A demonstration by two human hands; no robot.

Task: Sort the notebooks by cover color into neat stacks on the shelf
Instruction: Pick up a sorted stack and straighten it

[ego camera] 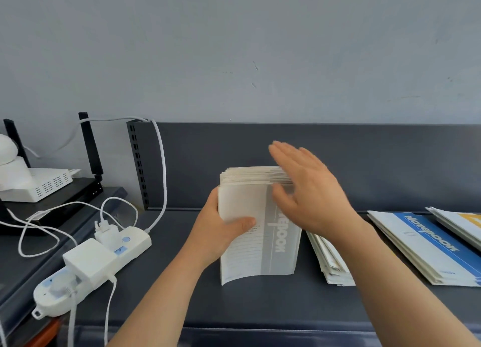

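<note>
A bundle of grey notebooks [260, 229] is stood on end near the middle of the shelf [260, 302], its left edge clasped by the left hand [221, 232]. The right hand [309, 188] is held flat at its top, grasping nothing. Judged thin, floppy and slippery, the bundle is probably best squeezed at both side edges.

Left hand [221, 232] curled round upright notebooks [250, 258], right hand [309, 190] flat, fingers straight.

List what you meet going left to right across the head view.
white router → power strip → left hand → gray notebooks it grips upright → flat notebook stack → blue notebook stack → yellow-covered notebooks at the right edge.
</note>
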